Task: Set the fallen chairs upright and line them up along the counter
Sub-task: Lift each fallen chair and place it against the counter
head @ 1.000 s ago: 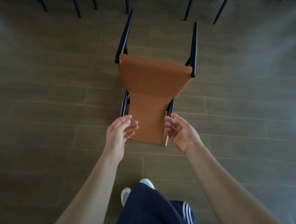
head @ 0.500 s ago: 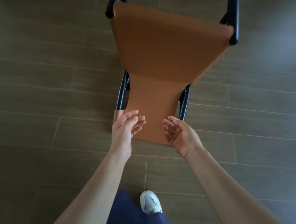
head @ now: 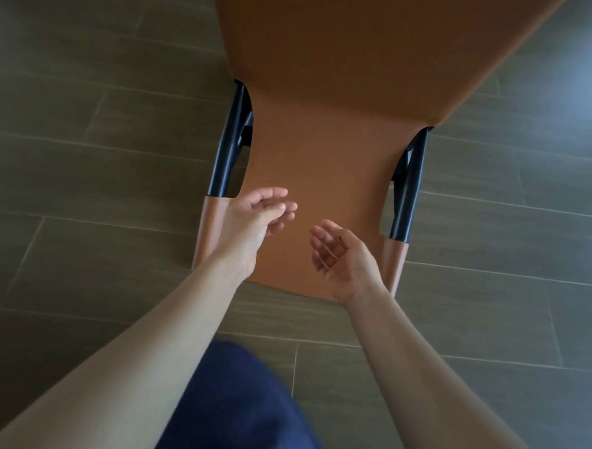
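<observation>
A fallen chair (head: 342, 95) with a tan leather sling and black frame lies on its back on the floor, its backrest end nearest me. My left hand (head: 253, 219) hovers over the backrest's left edge with fingers loosely curled, holding nothing. My right hand (head: 344, 259) is palm-up over the backrest's lower right part, fingers relaxed, also empty. Whether either hand touches the leather I cannot tell. The chair's seat and legs run out of view at the top.
Dark wood-look floor tiles (head: 79, 167) surround the chair on both sides. My knee in navy trousers (head: 229, 409) is at the bottom centre.
I have leaned in closer, so the chair fills the upper frame. Both hands have come over the backrest's near end, still empty. The other chair legs at the top have left view.
</observation>
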